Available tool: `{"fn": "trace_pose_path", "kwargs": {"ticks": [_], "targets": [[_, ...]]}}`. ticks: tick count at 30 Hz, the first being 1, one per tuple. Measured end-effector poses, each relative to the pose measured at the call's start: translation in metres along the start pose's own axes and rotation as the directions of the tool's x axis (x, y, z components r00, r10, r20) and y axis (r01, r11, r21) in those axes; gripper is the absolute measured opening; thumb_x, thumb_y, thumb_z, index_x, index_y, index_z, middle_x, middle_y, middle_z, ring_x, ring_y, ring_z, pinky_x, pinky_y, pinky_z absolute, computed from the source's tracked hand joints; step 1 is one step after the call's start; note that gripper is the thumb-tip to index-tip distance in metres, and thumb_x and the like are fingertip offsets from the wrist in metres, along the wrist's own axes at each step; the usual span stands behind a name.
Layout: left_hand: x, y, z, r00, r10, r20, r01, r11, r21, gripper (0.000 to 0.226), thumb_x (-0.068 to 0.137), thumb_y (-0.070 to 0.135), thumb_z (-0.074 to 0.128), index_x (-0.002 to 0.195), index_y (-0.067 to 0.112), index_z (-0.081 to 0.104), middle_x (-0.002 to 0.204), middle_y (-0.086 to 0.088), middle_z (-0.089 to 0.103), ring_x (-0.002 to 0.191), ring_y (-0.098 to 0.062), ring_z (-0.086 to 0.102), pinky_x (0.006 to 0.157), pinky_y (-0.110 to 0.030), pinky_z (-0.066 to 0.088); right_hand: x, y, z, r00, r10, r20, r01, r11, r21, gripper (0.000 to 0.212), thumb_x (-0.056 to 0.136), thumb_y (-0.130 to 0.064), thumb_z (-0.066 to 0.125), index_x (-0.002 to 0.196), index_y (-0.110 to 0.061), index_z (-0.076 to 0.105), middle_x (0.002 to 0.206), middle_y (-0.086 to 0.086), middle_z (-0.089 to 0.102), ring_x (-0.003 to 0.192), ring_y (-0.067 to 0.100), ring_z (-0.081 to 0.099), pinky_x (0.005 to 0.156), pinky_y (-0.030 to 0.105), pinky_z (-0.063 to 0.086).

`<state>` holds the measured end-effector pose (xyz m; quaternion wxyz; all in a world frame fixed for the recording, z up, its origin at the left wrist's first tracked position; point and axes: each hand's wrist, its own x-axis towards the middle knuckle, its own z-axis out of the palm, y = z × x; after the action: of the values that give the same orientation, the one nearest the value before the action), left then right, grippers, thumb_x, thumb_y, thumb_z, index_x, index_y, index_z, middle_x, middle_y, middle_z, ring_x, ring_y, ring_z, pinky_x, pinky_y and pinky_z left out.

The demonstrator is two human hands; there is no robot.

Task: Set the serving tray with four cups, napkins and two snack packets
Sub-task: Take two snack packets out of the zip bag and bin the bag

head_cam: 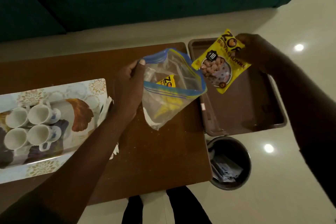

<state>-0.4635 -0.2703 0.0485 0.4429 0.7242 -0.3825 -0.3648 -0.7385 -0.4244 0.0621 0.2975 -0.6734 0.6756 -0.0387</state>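
Standing over the brown wooden table (154,160), the person has the patterned serving tray (87,89) at its left end, four white cups (39,114) grouped on it with mouths facing up. A white napkin (107,104) shows at the tray's right edge, mostly hidden behind the forearm. Off the table's right end sits an empty brown plastic tray (254,111), and below it a dark bin (230,162) with paper inside.

The left hand (130,85) pinches the blue-edged rim of a clear zip bag (172,85), holding its mouth wide; a second yellow packet (166,82) lies inside. The right hand (254,51) grips the top edge of a yellow soya chunks packet (221,65), which hangs in the air above the brown tray, just beside the bag's mouth.

Judging by this, one packet is out and neither is on the serving tray yet. To do the step well, carry the held packet across to bare space right of the cups, lay it flat, and keep the bag propped open for the second packet.
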Motion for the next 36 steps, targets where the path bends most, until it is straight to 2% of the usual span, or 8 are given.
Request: {"fn": "trace_pose_path", "kwargs": {"ticks": [5,8,10,15,20,27,32,36], "targets": [[0.012,-0.004,0.008,0.997,-0.014,-0.078,0.017,0.999,0.043,0.032,0.101,0.038,0.043,0.073,0.031,0.057,0.069,-0.005,0.048,0.067,-0.016,0.044,0.062,-0.033,0.033,0.008,0.045,0.018,0.987,0.131,-0.089,-0.123,0.989,0.087,0.055,0.075,-0.021,0.064,0.128,-0.006,0.057,0.131,0.022,0.057,0.113,0.029,0.058,0.094,0.038,0.045],[0.011,-0.001,0.016,0.998,0.029,-0.059,-0.027,0.999,0.037,0.036,0.099,0.037,0.046,0.077,0.015,0.062,0.069,-0.016,0.048,0.065,-0.02,0.041,0.061,-0.035,0.031,0.013,0.06,0.045,0.991,0.048,0.127,-0.023,0.981,-0.191,0.052,0.09,-0.015,0.063,0.139,-0.006,0.048,0.14,0.021,0.051,0.125,0.039,0.051,0.099,0.038,0.04],[0.008,0.006,0.025,0.999,0.04,-0.01,-0.04,0.999,0.008,0.027,0.099,0.034,0.048,0.079,0.029,0.065,0.075,-0.019,0.058,0.07,-0.02,0.049,0.063,-0.035,0.037,0.017,0.063,0.068,0.953,-0.002,0.304,0.093,0.954,-0.284,0.055,0.091,-0.014,0.061,0.143,-0.006,0.043,0.148,0.019,0.043,0.133,0.035,0.045,0.105,0.036,0.035],[0.006,0.013,0.037,0.999,0.032,0.031,-0.032,0.999,-0.007,0.022,0.099,0.031,0.05,0.115,0.027,0.065,0.091,0.01,0.069,0.092,-0.01,0.067,0.083,-0.033,0.054,0.036,0.07,0.102,0.887,-0.011,0.461,0.233,0.874,-0.427,0.058,0.093,-0.016,0.057,0.147,-0.017,0.037,0.155,0.008,0.036,0.14,0.029,0.037,0.113,0.036,0.029],[0.01,0.008,0.036,1.0,0.028,-0.013,-0.028,0.999,0.024,0.027,0.099,0.031,0.05,0.119,0.02,0.066,0.088,0.016,0.067,0.084,0.0,0.063,0.077,-0.025,0.051,0.047,0.091,0.118,0.889,0.039,0.456,0.201,0.861,-0.467,0.057,0.092,-0.018,0.057,0.146,-0.02,0.037,0.147,0.012,0.045,0.132,0.033,0.045,0.104,0.04,0.039],[0.015,0.012,0.043,1.0,0.027,-0.001,-0.027,0.999,0.019,0.018,0.098,0.032,0.052,0.114,0.035,0.061,0.094,0.02,0.067,0.089,0.004,0.065,0.083,-0.022,0.052,0.053,0.098,0.096,0.969,-0.197,0.146,0.223,0.955,-0.196,0.037,0.079,-0.012,0.068,0.115,-0.008,0.062,0.115,0.018,0.063,0.105,0.037,0.062,0.088,0.048,0.052],[0.016,0.008,0.047,0.999,0.044,-0.024,-0.043,0.997,0.061,0.019,0.093,0.039,0.053,0.106,0.031,0.064,0.112,-0.008,0.065,0.095,-0.009,0.063,0.085,-0.032,0.053,0.034,-0.018,0.017,0.872,-0.374,-0.315,0.444,0.876,0.189,0.017,0.079,-0.013,0.053,0.089,-0.016,0.067,0.079,-0.004,0.066,0.072,0.012,0.062,0.065,0.018,0.048],[0.009,0.018,0.05,0.998,0.064,0.006,-0.065,0.997,0.039,0.02,0.094,0.025,0.054,0.109,0.033,0.065,0.091,0.007,0.07,0.085,-0.011,0.067,0.078,-0.037,0.055,-0.001,-0.091,0.006,0.878,-0.42,0.229,0.363,0.897,0.253,0.013,0.083,-0.01,0.058,0.081,-0.018,0.068,0.074,-0.001,0.069,0.065,0.011,0.066,0.065,0.022,0.056]]}}
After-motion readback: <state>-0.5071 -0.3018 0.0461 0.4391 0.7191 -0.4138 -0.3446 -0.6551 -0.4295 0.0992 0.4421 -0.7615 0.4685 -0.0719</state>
